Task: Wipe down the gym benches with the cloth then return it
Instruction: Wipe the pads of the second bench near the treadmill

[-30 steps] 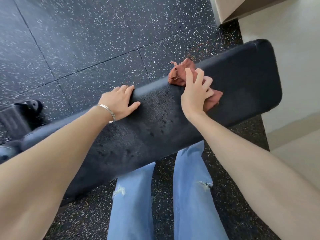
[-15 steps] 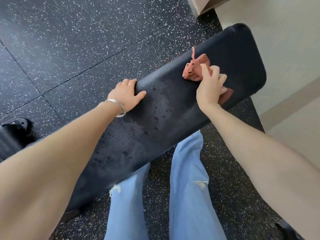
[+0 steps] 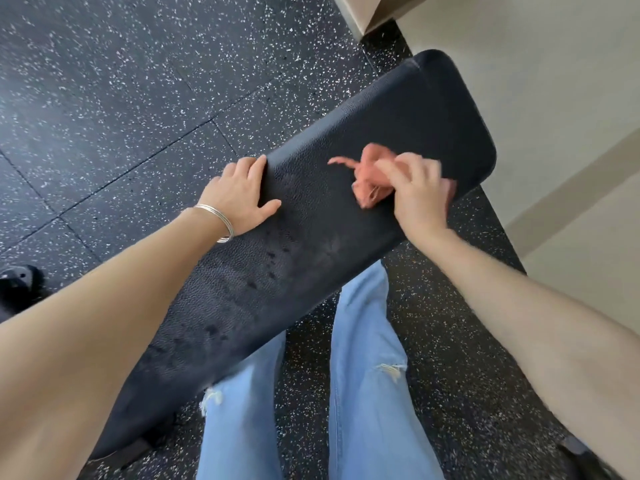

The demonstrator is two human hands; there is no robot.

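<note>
A black padded gym bench (image 3: 311, 244) runs diagonally from lower left to upper right, with dark wet spots along its middle. My right hand (image 3: 417, 192) grips a crumpled reddish cloth (image 3: 370, 174) against the pad near the bench's far end; the hand and cloth are blurred with motion. My left hand (image 3: 239, 199) rests on the far edge of the pad, fingers curled over the edge and thumb lying on top. A silver bangle sits on that wrist.
Black speckled rubber floor tiles (image 3: 121, 98) surround the bench. A beige wall (image 3: 554, 98) stands close to the bench's right end. My legs in light blue jeans (image 3: 363, 393) are under the bench's near side. A dark object (image 3: 20, 282) lies at the left edge.
My right hand has slid the cloth across the pad from the far edge toward the near side. My left hand has stayed on the bench's far edge.
</note>
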